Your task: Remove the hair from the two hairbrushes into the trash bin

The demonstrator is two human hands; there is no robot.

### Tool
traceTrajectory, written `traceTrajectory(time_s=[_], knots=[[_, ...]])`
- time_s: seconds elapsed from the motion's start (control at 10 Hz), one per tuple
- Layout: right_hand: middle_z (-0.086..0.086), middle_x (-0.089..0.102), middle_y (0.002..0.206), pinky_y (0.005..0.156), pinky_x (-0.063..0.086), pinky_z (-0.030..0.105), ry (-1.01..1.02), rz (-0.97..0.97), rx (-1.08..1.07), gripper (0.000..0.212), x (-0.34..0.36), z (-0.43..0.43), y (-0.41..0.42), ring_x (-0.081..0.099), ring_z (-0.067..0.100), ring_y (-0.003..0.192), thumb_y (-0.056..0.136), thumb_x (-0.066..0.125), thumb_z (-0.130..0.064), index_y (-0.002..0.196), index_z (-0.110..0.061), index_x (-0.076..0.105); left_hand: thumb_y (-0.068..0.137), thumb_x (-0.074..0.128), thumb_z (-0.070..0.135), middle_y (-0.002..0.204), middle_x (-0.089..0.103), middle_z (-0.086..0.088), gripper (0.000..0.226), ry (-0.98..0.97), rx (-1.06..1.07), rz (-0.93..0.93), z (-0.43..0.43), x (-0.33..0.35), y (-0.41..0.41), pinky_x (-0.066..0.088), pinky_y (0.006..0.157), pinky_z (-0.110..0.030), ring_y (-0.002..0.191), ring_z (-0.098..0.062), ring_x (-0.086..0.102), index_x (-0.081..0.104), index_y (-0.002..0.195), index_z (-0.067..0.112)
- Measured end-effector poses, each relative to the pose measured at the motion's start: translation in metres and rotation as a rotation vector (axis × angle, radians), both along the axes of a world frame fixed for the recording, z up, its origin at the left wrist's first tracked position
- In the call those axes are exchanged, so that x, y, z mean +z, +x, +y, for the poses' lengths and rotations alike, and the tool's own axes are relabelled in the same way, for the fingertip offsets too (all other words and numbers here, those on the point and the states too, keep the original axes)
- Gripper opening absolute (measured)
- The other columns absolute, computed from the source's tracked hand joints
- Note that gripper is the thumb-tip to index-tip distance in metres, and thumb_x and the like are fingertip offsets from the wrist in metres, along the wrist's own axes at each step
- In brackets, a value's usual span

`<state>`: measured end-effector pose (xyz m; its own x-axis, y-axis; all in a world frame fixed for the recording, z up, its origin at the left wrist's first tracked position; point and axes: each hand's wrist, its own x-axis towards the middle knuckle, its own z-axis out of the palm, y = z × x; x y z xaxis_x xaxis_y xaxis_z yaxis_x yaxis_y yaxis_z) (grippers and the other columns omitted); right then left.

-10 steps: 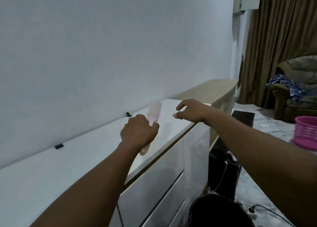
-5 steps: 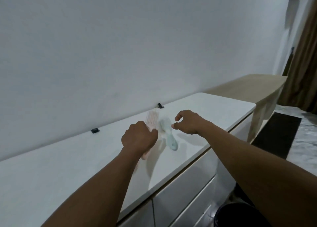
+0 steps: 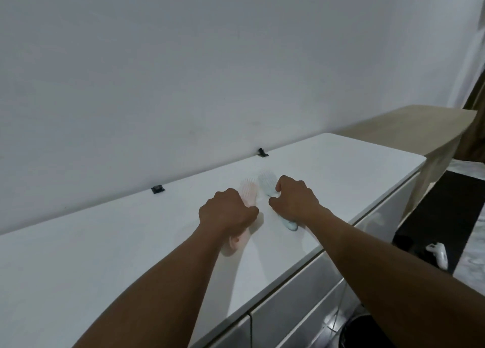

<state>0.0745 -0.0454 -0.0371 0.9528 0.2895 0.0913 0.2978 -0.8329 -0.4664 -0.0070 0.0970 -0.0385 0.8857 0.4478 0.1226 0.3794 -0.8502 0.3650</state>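
Our left hand (image 3: 227, 212), clenched on the pink hairbrush (image 3: 248, 193), has lowered it onto the white cabinet top (image 3: 105, 242); our right hand (image 3: 295, 200) now grasps the blue hairbrush (image 3: 267, 181) beside it, probably next for cleaning.

Place: a room in a home, where I stand.
Evidence: white drawer cabinet (image 3: 328, 179) against plain wall (image 3: 183, 72); brown curtain (image 3: 476, 116) at 2 o'clock.

Both arms outstretched, left hand (image 3: 227, 211) and right hand (image 3: 295, 198) curled
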Motion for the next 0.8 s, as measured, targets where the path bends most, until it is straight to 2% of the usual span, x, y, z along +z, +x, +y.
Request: traceTrajectory(time_s=[0.1, 0.2, 0.3, 0.4, 0.5, 0.6, 0.7, 0.8], knots=[[0.008, 0.062, 0.116, 0.079, 0.046, 0.033, 0.027, -0.017, -0.017, 0.039, -0.001, 0.005, -0.004, 0.061, 0.030, 0.102, 0.085, 0.059, -0.038, 0.117, -0.016, 0.054, 0.081, 0.058, 0.048, 0.085, 0.054, 0.003, 0.030, -0.025, 0.010, -0.024, 0.004, 0.001, -0.006, 0.041, 0.070, -0.031, 0.083, -0.025, 0.057, 0.052, 0.091, 0.020], [0.008, 0.062, 0.114, 0.076, 0.043, 0.033, 0.055, -0.048, 0.004, 0.038, 0.001, 0.016, -0.012, 0.058, 0.029, 0.094, 0.085, 0.059, -0.039, 0.116, -0.017, 0.054, 0.081, 0.058, 0.045, 0.082, 0.052, 0.002, 0.027, -0.042, 0.089, -0.080, 0.016, 0.004, -0.018, 0.041, 0.070, -0.031, 0.081, -0.026, 0.055, 0.052, 0.087, 0.019], [0.008, 0.062, 0.113, 0.076, 0.042, 0.033, 0.082, -0.076, 0.059, 0.038, 0.006, 0.037, -0.023, 0.060, 0.031, 0.099, 0.084, 0.059, -0.040, 0.115, -0.017, 0.054, 0.082, 0.058, 0.040, 0.074, 0.046, 0.005, 0.023, -0.040, 0.183, -0.113, 0.038, 0.010, -0.035, 0.040, 0.069, -0.031, 0.079, -0.026, 0.054, 0.046, 0.079, 0.020], [0.006, 0.059, 0.109, 0.077, 0.042, 0.033, 0.104, -0.085, 0.126, 0.038, 0.008, 0.061, -0.036, 0.060, 0.032, 0.102, 0.085, 0.060, -0.039, 0.114, -0.016, 0.055, 0.081, 0.057, 0.039, 0.075, 0.049, 0.004, 0.024, -0.037, 0.241, -0.107, 0.060, 0.014, -0.053, 0.041, 0.068, -0.031, 0.079, -0.026, 0.056, 0.043, 0.074, 0.021], [0.005, 0.058, 0.108, 0.076, 0.042, 0.032, 0.110, -0.084, 0.176, 0.038, 0.004, 0.081, -0.049, 0.059, 0.030, 0.097, 0.084, 0.059, -0.040, 0.115, -0.018, 0.055, 0.081, 0.058, 0.038, 0.077, 0.052, 0.004, 0.021, -0.043, 0.289, -0.093, 0.073, 0.009, -0.067, 0.042, 0.069, -0.030, 0.079, -0.026, 0.056, 0.048, 0.080, 0.020], [0.006, 0.062, 0.112, 0.074, 0.042, 0.032, 0.100, -0.064, 0.198, 0.037, -0.005, 0.091, -0.056, 0.055, 0.026, 0.089, 0.084, 0.059, -0.040, 0.115, -0.019, 0.055, 0.081, 0.058, 0.041, 0.089, 0.057, 0.000, 0.026, -0.050, 0.311, -0.063, 0.078, 0.001, -0.077, 0.043, 0.071, -0.031, 0.083, -0.027, 0.057, 0.054, 0.091, 0.018], [0.006, 0.063, 0.112, 0.076, 0.045, 0.033, 0.076, -0.054, 0.207, 0.038, -0.014, 0.093, -0.060, 0.061, 0.028, 0.095, 0.086, 0.057, -0.041, 0.117, -0.019, 0.052, 0.081, 0.057, 0.045, 0.096, 0.060, -0.001, 0.031, -0.060, 0.313, -0.046, 0.079, -0.004, -0.078, 0.043, 0.072, -0.031, 0.092, -0.029, 0.063, 0.054, 0.096, 0.018], [0.005, 0.062, 0.113, 0.078, 0.046, 0.034, 0.086, -0.038, 0.224, 0.039, -0.011, 0.092, -0.059, 0.063, 0.029, 0.101, 0.087, 0.056, -0.041, 0.119, -0.020, 0.052, 0.081, 0.057, 0.046, 0.098, 0.063, -0.002, 0.033, -0.046, 0.300, -0.037, 0.079, 0.000, -0.076, 0.045, 0.073, -0.031, 0.090, -0.028, 0.063, 0.056, 0.098, 0.017]])
